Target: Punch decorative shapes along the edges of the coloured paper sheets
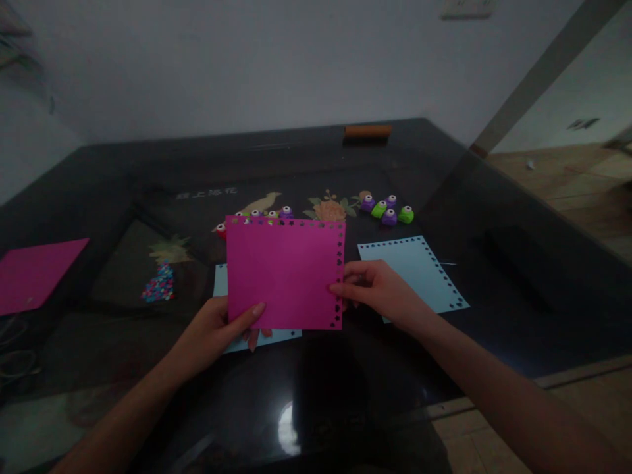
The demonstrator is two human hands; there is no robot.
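Note:
Raised above the dark table is a magenta sheet of paper (284, 276) with small shapes punched along its top and right edges. My left hand (224, 326) grips its lower left corner, thumb in front and fingers behind. At the right edge, my right hand (368, 286) pinches the sheet between thumb and fingers. Partly hidden behind it lies a light blue sheet (276, 338). A second light blue sheet (412, 271), punched along its top and right edges, lies just beyond my right hand.
Several purple and green craft punches (386, 209) stand at the back right; more punches (271, 214) show behind the magenta sheet. A heap of colourful paper bits (159, 284) and another magenta sheet (39, 273) lie left. A brown roll (367, 131) rests by the wall.

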